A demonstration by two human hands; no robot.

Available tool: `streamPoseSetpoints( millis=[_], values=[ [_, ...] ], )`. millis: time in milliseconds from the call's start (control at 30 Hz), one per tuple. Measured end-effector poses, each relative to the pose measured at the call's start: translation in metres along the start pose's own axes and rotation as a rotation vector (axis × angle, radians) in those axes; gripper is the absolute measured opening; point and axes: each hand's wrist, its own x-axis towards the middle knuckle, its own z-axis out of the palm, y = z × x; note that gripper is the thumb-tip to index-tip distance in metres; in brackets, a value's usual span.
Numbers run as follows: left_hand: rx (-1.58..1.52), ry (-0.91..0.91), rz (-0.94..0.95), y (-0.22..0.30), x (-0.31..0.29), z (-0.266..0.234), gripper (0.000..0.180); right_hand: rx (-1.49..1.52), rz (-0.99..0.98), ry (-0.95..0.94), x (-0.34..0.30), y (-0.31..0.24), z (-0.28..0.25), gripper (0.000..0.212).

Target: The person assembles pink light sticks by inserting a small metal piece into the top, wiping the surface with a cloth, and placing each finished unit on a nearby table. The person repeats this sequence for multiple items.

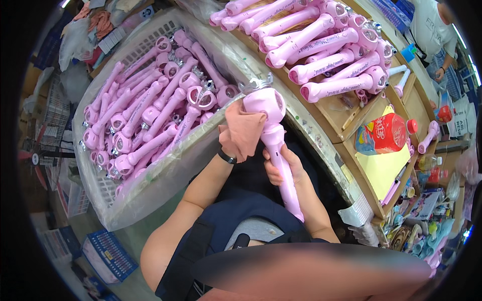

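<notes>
A peach cloth (247, 131) hides most of my left hand (229, 146), so I cannot tell how those fingers are set beneath it; the cloth presses on the head of a pink wand (274, 134). My right hand (297, 169) is wrapped around its handle, which covers part of my palm. The wand slants between my bent arms, its handle end below my right fingers. Left of my cloth-covered fingers, wands overlap in a plastic-lined basket (131, 209), many partly buried.

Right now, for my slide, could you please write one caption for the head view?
Left hand holds a salmon cloth against a pink wand's head; right hand grips its handle.
</notes>
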Motion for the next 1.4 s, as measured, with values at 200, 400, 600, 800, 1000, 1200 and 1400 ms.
streamPoseSetpoints(
  millis=[200,400,600,800,1000,1200,1400],
  values=[
    [0.805,0.35,0.542,-0.008,-0.031,0.012,0.043,0.007,-0.03,-0.13,0.005,-0.001,0.001,0.058],
    [-0.187,0.181,0.197,-0.05,-0.029,0.03,0.046,0.305,0.035,-0.595,0.03,0.015,0.002,0.064],
    [0.084,0.448,0.501,-0.14,0.019,0.004,0.034,-0.839,-0.131,0.473,0.014,-0.013,0.054,0.058],
    [1.04,0.422,0.47,-0.172,0.071,-0.065,0.024,-2.74,-0.551,1.52,-0.045,-0.141,0.066,0.011],
    [0.582,0.21,0.891,-0.062,0.043,-0.058,0.029,-3.313,-0.038,1.537,-0.064,-0.211,0.015,0.015],
    [0.38,0.267,0.883,-0.002,0.023,-0.034,0.022,-3.294,-0.101,1.467,-0.062,-0.196,0.045,0.007],
    [0.464,0.078,0.957,0.002,0.022,-0.04,0.021,-2.713,-0.469,1.57,-0.067,-0.098,0.149,0.009]
  ],
)
